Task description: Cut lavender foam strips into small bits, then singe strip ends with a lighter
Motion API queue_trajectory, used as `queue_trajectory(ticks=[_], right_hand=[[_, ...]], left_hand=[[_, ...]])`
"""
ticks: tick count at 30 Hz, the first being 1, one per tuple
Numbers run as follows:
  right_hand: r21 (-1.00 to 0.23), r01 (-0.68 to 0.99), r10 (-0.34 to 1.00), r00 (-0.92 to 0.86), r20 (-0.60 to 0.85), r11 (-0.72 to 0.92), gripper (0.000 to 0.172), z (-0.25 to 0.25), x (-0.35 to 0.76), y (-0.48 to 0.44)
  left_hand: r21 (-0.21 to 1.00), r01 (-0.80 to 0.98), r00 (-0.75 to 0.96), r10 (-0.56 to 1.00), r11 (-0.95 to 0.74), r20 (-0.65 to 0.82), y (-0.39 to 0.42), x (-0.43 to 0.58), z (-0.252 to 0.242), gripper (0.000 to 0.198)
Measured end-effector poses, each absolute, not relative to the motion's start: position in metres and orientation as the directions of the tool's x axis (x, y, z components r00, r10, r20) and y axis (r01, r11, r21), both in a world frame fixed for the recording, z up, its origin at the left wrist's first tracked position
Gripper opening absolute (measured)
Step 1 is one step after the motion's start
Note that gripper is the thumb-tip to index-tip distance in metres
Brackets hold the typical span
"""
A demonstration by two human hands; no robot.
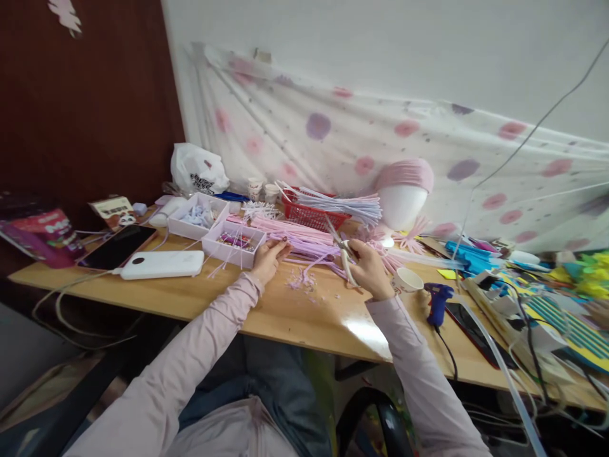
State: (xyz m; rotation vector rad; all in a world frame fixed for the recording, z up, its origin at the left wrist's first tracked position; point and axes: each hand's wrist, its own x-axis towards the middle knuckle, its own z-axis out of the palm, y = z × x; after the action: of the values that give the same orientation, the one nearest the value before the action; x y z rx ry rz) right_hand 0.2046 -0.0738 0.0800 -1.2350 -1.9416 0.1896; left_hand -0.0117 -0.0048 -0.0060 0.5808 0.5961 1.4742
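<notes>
My right hand (371,270) is closed around the handles of a pair of scissors (348,263), whose blades point up and to the left over the stems. My left hand (268,261) is beside the front white box, fingertips pinched together; what they hold, if anything, is too small to make out. Between and behind the hands lies a bundle of lilac pipe cleaners (307,247), with pink pipe cleaners (290,230) just beyond. Lilac fuzzy clippings (303,279) are scattered on the wooden table (304,324) in front of them.
Two white boxes (207,249) hold small parts at the left, near a white power bank (162,264) and a phone (118,246). Behind stand a red basket (311,217) and a white head form (404,206). Rightward are a paper cup (408,280), blue glue gun (436,303) and cables.
</notes>
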Motion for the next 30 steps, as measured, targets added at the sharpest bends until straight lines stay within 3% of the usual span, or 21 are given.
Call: queue_trajectory(ticks=[3,7,12,21,30], right_hand=[[-0.261,0.790,0.738,-0.322,0.593,0.555,0.021,0.067,0.209,-0.055],[-0.134,0.814,0.751,-0.441,0.491,0.565,0.015,0.047,0.218,-0.049],[0.009,0.867,0.788,-0.458,0.412,0.499,0.012,0.034,0.223,-0.049],[0.026,0.892,0.822,-0.426,0.377,0.451,0.025,0.032,0.212,-0.054],[0.022,0.904,0.838,-0.405,0.365,0.427,0.026,0.033,0.210,-0.056]], left_hand=[[0.665,-0.745,0.028,0.999,0.037,-0.025,-0.005,-0.013,-0.005,0.011],[0.642,-0.764,0.058,0.998,0.061,-0.025,-0.006,-0.013,-0.005,0.008],[0.661,-0.741,0.147,0.989,0.117,-0.010,-0.010,-0.012,-0.002,0.007],[0.723,-0.675,0.198,0.980,0.148,-0.016,-0.013,-0.014,0.003,0.010],[0.724,-0.673,0.200,0.980,0.151,-0.018,-0.014,-0.013,0.004,0.011]])
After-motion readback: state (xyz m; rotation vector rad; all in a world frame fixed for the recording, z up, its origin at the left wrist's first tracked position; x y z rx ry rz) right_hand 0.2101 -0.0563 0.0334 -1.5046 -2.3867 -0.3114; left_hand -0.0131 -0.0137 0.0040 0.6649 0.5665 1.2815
